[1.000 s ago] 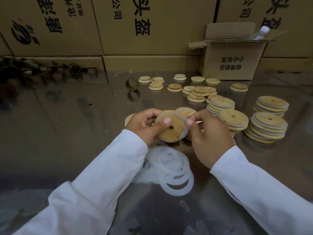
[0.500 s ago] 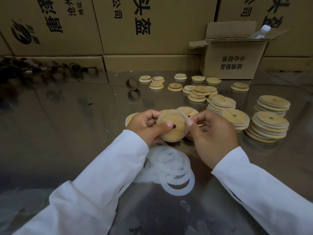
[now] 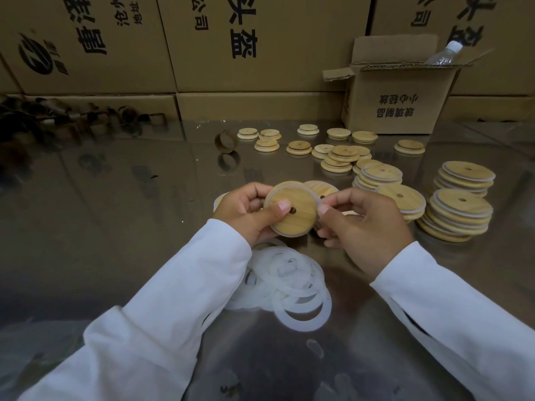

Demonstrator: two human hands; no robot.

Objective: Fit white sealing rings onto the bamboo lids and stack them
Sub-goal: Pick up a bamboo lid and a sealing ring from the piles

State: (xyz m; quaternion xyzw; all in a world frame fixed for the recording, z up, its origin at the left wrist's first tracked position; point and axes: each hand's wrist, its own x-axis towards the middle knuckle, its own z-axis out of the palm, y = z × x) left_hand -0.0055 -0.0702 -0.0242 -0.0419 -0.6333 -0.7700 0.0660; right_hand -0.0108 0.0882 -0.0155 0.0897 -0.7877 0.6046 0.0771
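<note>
Hold the round, holed bamboo lid [image 3: 304, 224] steady above the glossy table [image 3: 115, 227], gripped in the left hand [image 3: 246, 212] with thumb on its face, while the right hand [image 3: 364, 227] pinches the white translucent sealing ring [image 3: 289, 234] at the lid's right edge, and seat it evenly round the rim without twisting.

Ring pile [image 3: 292, 287] partly behind left sleeve [image 3: 162, 314]

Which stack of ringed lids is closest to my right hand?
The ringed bamboo-lid stack just behind your right hand, partly hidden by it; the other three sit farther right or back.
</note>
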